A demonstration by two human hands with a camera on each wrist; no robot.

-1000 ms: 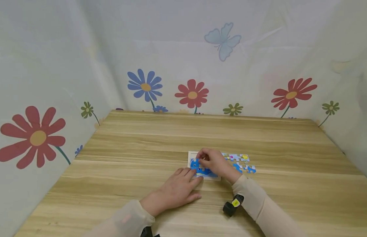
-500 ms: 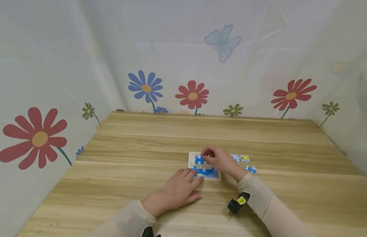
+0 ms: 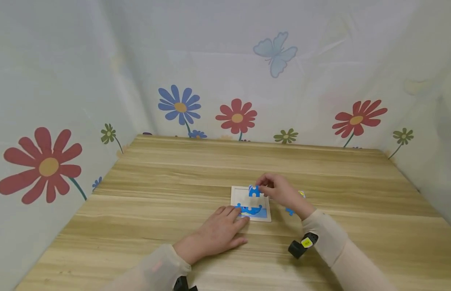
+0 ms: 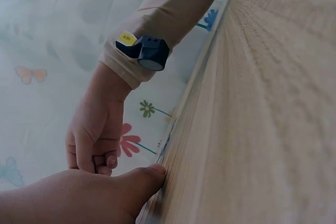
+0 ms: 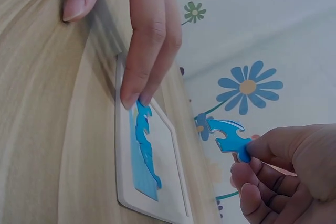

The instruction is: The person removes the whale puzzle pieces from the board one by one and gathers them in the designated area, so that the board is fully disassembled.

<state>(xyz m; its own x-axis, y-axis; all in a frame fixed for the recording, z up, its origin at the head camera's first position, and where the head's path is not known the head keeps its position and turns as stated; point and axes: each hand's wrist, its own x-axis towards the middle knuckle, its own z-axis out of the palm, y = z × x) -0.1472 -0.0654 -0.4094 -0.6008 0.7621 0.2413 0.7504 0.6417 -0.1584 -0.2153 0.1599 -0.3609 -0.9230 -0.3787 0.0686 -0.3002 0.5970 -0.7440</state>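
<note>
My right hand (image 3: 283, 195) pinches a blue puzzle piece (image 3: 254, 190) between thumb and fingers, raised above the far part of a white-edged puzzle frame (image 3: 268, 214). The right wrist view shows that blue piece (image 5: 229, 139) clear of the frame (image 5: 122, 177). Joined blue pieces (image 3: 251, 210) fill the near part of the frame; its far part is bare. My left hand (image 3: 216, 233) lies with fingers extended, the fingertips touching the left near side of the frame and the joined pieces. In the left wrist view its thumb (image 4: 147, 179) reaches toward the tabletop.
Loose puzzle pieces (image 3: 289, 211) lie on the wooden table (image 3: 167, 173) right of the frame, partly hidden by my right hand and forearm. A flower-printed curtain (image 3: 218, 52) stands behind the table and at its sides.
The right hand has lifted the blue piece out of the frame and drawn it up, away and slightly right, exposing the frame's far part. The left hand has stayed in place.
</note>
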